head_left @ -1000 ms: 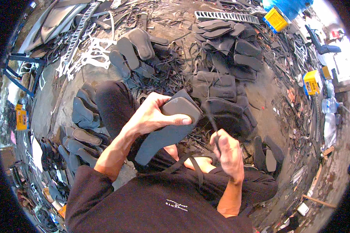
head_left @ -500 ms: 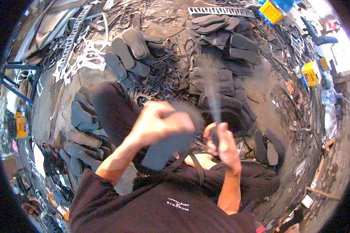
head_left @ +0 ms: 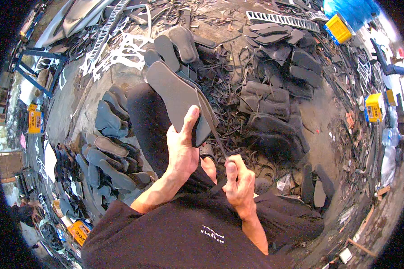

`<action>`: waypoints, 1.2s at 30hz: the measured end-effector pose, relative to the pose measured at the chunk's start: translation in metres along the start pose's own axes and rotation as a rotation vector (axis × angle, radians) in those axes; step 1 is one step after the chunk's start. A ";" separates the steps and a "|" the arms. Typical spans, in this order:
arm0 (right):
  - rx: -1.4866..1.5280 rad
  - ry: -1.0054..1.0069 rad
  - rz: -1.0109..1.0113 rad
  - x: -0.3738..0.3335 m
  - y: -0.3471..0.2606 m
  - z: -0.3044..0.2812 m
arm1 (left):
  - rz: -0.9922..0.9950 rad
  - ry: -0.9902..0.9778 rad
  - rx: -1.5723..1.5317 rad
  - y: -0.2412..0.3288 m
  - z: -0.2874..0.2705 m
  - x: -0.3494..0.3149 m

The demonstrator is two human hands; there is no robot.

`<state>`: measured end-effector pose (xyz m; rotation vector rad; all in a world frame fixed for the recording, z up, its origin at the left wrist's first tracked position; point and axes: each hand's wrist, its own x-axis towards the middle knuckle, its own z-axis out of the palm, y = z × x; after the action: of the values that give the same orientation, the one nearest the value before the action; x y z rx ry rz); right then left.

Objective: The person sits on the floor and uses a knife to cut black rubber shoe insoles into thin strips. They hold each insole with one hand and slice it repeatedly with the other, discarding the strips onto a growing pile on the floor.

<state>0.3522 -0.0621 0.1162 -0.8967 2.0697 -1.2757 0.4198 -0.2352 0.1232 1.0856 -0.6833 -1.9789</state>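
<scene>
My left hand [head_left: 182,150] is wrapped around the lower end of a dark grey shoe sole [head_left: 173,92], thumb on its flat face, over my raised knee. In my closed right hand [head_left: 239,186] is a long, thin knife [head_left: 221,144]. Its blade runs up along the sole's right-hand edge, against it or very close; I cannot tell if it touches. My fingers hide the knife's handle.
Dark trimmings [head_left: 224,76] litter the floor ahead. Stacked soles [head_left: 267,98] lie to the right, with more soles [head_left: 112,161] at left. White cut-out sheet scraps [head_left: 125,56], a blue metal frame [head_left: 40,67] and yellow boxes [head_left: 339,29] stand or lie farther out.
The sole has swung up and away from me, now steady in my left hand. The knife has tipped from pointing upright to lying along the sole's edge. My right hand has come lower and left.
</scene>
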 end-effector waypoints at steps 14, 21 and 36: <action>-0.057 -0.167 0.027 0.055 -0.037 0.000 | -0.192 -0.080 0.008 0.005 -0.037 -0.022; 0.084 -0.218 -0.028 0.129 -0.018 0.040 | -0.233 -0.173 -0.007 0.025 -0.049 -0.026; 0.429 -0.388 0.124 0.056 -0.029 0.010 | -0.014 -0.243 0.309 0.024 -0.053 -0.006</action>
<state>0.3321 -0.1203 0.1326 -0.7348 1.4560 -1.2912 0.4763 -0.2486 0.1179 1.0347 -1.1435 -2.0833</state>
